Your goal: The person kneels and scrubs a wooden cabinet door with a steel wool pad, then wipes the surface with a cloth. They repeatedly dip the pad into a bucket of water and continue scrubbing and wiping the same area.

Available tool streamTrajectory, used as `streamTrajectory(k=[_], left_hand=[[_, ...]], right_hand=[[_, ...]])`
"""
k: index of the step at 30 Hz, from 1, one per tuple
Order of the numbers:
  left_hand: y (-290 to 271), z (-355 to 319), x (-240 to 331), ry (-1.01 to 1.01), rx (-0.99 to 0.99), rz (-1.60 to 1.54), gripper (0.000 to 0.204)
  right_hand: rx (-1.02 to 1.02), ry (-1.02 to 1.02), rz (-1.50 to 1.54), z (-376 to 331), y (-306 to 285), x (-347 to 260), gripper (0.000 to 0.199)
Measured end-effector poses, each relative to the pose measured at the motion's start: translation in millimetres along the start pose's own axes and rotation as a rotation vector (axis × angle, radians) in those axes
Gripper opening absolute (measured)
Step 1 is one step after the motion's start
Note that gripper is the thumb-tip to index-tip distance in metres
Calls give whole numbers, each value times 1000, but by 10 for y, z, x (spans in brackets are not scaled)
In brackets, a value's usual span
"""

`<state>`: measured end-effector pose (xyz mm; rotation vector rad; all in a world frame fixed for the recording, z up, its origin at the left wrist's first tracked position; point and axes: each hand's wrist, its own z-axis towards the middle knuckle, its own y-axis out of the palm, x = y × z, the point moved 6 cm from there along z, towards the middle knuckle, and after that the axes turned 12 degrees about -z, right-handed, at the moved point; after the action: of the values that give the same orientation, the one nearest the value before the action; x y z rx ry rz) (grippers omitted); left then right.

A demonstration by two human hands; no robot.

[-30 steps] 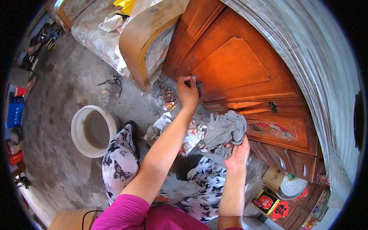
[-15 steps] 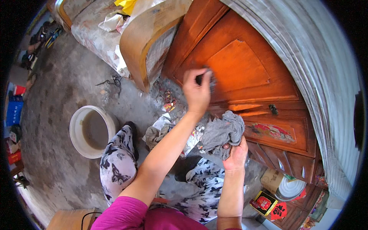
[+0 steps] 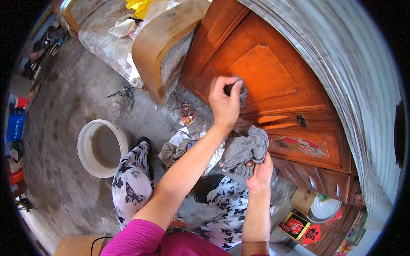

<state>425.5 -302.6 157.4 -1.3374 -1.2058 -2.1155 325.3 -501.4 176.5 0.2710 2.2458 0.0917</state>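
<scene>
My left hand (image 3: 225, 102) is closed around a dark grey steel wool pad (image 3: 243, 94) and presses it to the orange-brown panelled wooden door (image 3: 262, 70). Its fingers partly cover the pad. Lower and to the right, my right hand (image 3: 260, 174) grips a bunched grey rag (image 3: 244, 149) in front of the lower part of the door. The rag hides most of that hand's fingers. Red and pale patches mark the door's lower panel (image 3: 299, 146).
A white bucket (image 3: 84, 155) of murky water stands on the stained concrete floor (image 3: 64, 128) at left. The sofa's wooden arm (image 3: 147, 51) is close to the door. Scraps and a crumpled cloth (image 3: 171, 153) lie by my feet. Boxes (image 3: 294, 225) sit at lower right.
My left hand has shifted slightly right along the door with the steel wool pad. My right hand still holds the rag, almost in place.
</scene>
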Motion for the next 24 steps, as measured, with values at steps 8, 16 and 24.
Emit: streamTrajectory(k=[8,16,24], left_hand=[[-580,-67,-851,-39,96,66,15],[-98,195,54,119,75,62,16],[-719,214,-911,16,150,209,14]], right_hand=[[-46,22,28,42,131,12,38],[16,8,42,31,11,14,37],[-71,2,24,169,-26,73,37]])
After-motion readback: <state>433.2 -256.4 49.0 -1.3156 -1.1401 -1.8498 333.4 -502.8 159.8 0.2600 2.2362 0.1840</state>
